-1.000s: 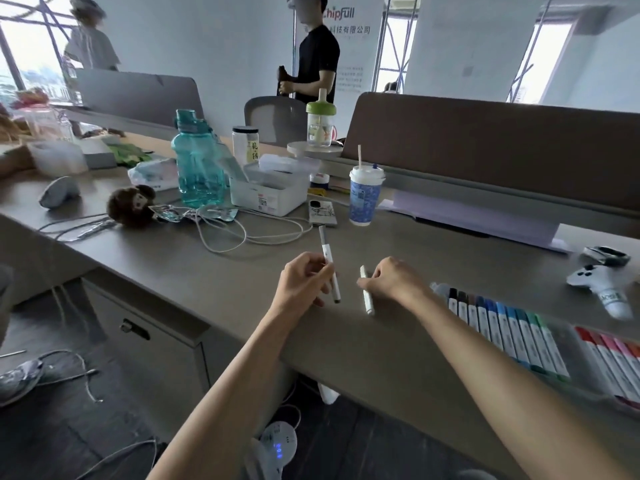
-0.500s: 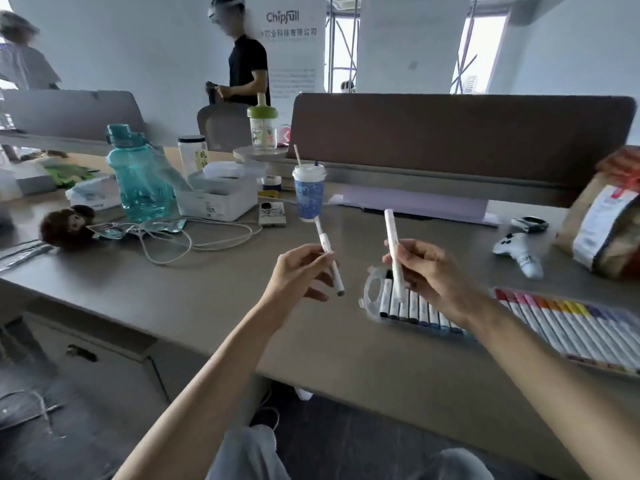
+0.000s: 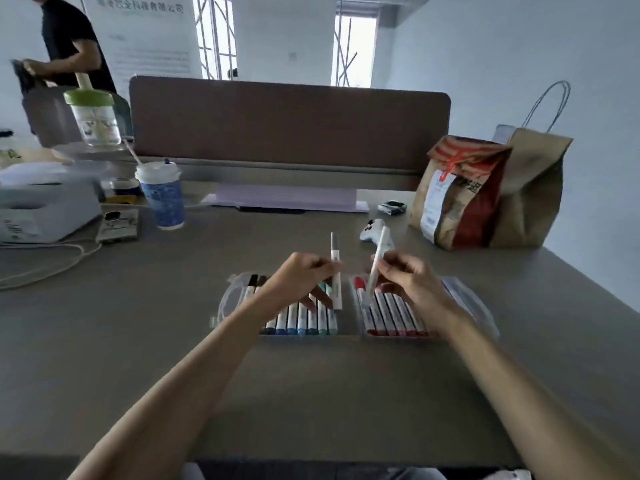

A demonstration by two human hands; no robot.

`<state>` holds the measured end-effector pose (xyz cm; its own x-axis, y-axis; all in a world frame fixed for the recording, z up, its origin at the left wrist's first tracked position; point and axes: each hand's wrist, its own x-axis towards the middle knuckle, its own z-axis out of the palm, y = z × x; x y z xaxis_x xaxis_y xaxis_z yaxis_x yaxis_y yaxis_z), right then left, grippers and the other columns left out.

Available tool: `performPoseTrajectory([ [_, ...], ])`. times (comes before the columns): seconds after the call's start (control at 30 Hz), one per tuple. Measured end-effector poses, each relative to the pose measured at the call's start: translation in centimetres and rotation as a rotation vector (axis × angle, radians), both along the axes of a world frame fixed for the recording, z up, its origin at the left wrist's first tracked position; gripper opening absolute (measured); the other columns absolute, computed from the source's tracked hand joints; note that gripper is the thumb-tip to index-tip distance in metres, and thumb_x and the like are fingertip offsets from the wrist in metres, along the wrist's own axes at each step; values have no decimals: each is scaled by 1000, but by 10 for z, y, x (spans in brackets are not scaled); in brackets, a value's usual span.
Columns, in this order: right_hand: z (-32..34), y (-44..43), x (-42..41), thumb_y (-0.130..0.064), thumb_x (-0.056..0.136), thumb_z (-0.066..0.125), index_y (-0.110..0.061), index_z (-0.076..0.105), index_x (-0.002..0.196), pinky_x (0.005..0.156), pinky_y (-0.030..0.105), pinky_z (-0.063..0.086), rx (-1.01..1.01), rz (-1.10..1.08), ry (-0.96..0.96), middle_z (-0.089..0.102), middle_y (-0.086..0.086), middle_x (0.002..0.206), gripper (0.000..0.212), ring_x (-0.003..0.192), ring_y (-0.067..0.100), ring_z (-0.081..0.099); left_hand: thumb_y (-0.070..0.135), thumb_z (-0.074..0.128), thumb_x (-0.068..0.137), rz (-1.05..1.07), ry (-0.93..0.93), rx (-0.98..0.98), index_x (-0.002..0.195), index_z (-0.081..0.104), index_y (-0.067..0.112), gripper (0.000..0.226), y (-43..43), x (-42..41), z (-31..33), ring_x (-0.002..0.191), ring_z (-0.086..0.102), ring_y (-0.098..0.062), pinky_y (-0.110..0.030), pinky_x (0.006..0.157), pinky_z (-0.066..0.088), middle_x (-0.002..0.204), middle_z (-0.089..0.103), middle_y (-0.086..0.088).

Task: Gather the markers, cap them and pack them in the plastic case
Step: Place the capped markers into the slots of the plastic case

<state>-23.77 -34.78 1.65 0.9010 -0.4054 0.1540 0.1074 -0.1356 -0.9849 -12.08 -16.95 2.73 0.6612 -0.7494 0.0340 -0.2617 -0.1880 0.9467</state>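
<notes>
A person's left hand [image 3: 298, 282] pinches a white marker [image 3: 336, 268] upright; the right hand [image 3: 412, 282] grips a second white marker [image 3: 377, 258], tilted. Both hover over a clear plastic case [image 3: 228, 296] lying mid-desk. Grey desk [image 3: 138, 341] runs from the case to the near edge. Inside the case, blue and green markers [image 3: 301, 317] lie on the left, red markers [image 3: 391, 313] on the right. Paper bags [image 3: 460, 195] stand at the back right.

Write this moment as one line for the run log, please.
left hand: holds upright white marker | right hand: holds tilted white marker | plastic case: open on desk, marker rows inside
</notes>
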Motion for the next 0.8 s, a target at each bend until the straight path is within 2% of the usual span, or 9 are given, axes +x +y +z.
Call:
performPoseTrajectory([
  [0.13, -3, -2, 2, -14, 93, 62, -6, 67, 105, 74, 23, 54, 50, 20, -4, 75, 7, 96, 15, 90, 18, 70, 36, 62, 92, 122, -264, 77, 94, 72, 7, 31, -11, 8, -15, 45, 47, -4, -14, 43, 35, 59, 57, 6],
  [0.27, -5, -2, 1, -18, 93, 62, -9, 68, 103, 84, 33, 53, 62, 29, 5, 75, 6, 98, 15, 94, 22, 69, 53, 60, 85, 58, -338, 162, 86, 69, 0, 54, -10, 8, -23, 49, 35, -12, -26, 48, 30, 55, 44, 3],
  [0.37, -3, -2, -1, -18, 91, 63, -8, 67, 104, 77, 25, 52, 111, 38, -21, 75, 6, 97, 17, 90, 18, 68, 50, 61, 87, 59, -358, 209, 81, 70, 7, 44, -13, 7, -24, 47, 38, -10, -25, 48, 32, 54, 48, 3],
  [0.43, -2, -1, -2, -21, 88, 64, -9, 67, 103, 77, 26, 51, 130, 44, -26, 75, 7, 98, 20, 90, 18, 68, 42, 63, 90, 55, -240, 158, 87, 69, 10, 33, -14, 1, -21, 42, 44, -9, -21, 40, 34, 56, 55, 2],
  [0.5, -2, -2, -3, -26, 83, 66, -10, 67, 103, 77, 26, 50, 134, 54, -31, 75, 6, 98, 26, 88, 16, 68, 34, 63, 92, 20, -56, 82, 98, 67, 9, 26, -14, -5, -18, 51, 62, -15, -21, 38, 42, 75, 70, -8],
  [0.57, -1, -2, -5, -27, 81, 66, -10, 67, 104, 76, 25, 50, 135, 56, -29, 75, 6, 99, 29, 87, 15, 68, 29, 63, 93, -1, 59, 34, 102, 65, 6, 25, -14, -7, -17, 62, 70, -20, -24, 42, 49, 89, 73, -12],
  [0.6, -1, -2, -5, -25, 83, 65, -10, 67, 105, 76, 24, 49, 135, 55, -29, 75, 6, 99, 27, 87, 15, 68, 31, 63, 92, 3, 45, 52, 102, 64, 6, 27, -14, -7, -17, 61, 70, -19, -24, 43, 50, 87, 73, -11],
  [0.73, -2, -2, -7, -20, 88, 62, -11, 67, 103, 77, 25, 49, 141, 53, -27, 75, 4, 96, 18, 87, 15, 67, 44, 61, 89, 45, -295, 217, 98, 68, 8, 38, -12, -1, -21, 44, 52, 3, -17, 45, 42, 67, 65, 4],
  [0.8, -3, -2, -7, -17, 91, 61, -13, 67, 101, 80, 27, 48, 139, 51, -24, 75, 4, 96, 13, 87, 14, 67, 48, 59, 88, 53, -368, 234, 103, 68, 12, 41, -11, 0, -22, 62, 63, 0, -27, 61, 55, 80, 70, 4],
])
